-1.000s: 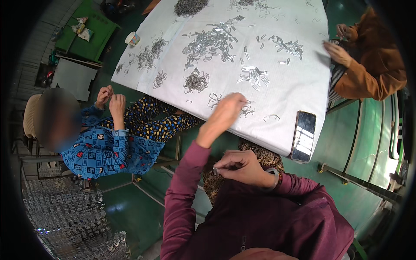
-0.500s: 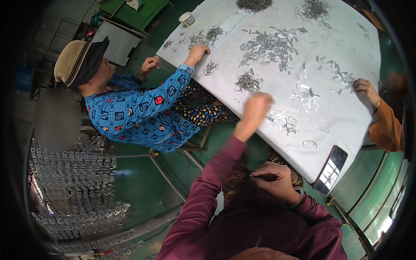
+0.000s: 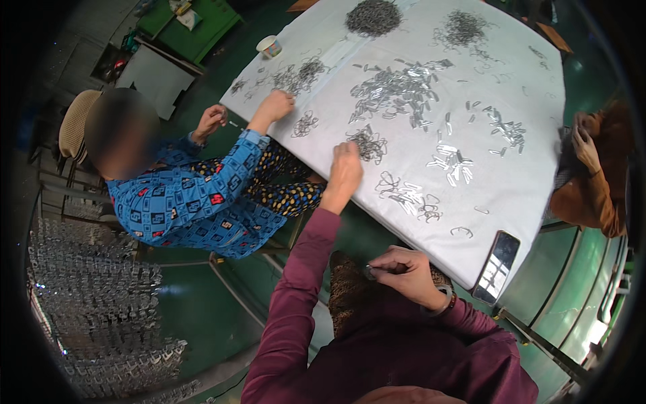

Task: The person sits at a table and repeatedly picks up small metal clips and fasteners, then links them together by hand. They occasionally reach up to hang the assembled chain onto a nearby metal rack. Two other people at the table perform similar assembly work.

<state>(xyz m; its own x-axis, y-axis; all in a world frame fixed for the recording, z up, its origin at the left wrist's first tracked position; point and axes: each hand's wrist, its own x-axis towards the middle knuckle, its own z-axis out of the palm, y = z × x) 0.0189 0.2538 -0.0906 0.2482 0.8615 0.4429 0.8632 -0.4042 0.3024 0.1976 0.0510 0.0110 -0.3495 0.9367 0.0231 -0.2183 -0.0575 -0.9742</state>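
Observation:
My left hand [image 3: 345, 173] reaches over the table's near-left edge, its fingers bent together at the side of a small pile of dark, curved wire pieces [image 3: 371, 145]. What those fingers hold, if anything, is hidden. Low over my lap, my right hand [image 3: 408, 275] pinches a small shiny metal piece [image 3: 369, 269] between thumb and forefinger; its exact kind is too small to tell. On the table closest to me lie bright narrow metal strips [image 3: 408, 199] and a few bent wire hooks [image 3: 429, 214]. More strips [image 3: 452, 164] form a loose group farther in.
The white-covered table [image 3: 518, 192] carries a large heap of metal strips [image 3: 397, 94] and dark wire heaps [image 3: 373, 17]. A phone [image 3: 496, 266] lies at the near-right corner, a paper cup [image 3: 269, 46] at the far left. Co-workers sit left, in a blue patterned shirt [image 3: 182, 198], and right, in brown [image 3: 595, 195].
My left hand has swung to the dark wire pile's edge. My right hand keeps its pinch over my lap. The co-worker at right has drawn a hand off the table. The whole view has shifted.

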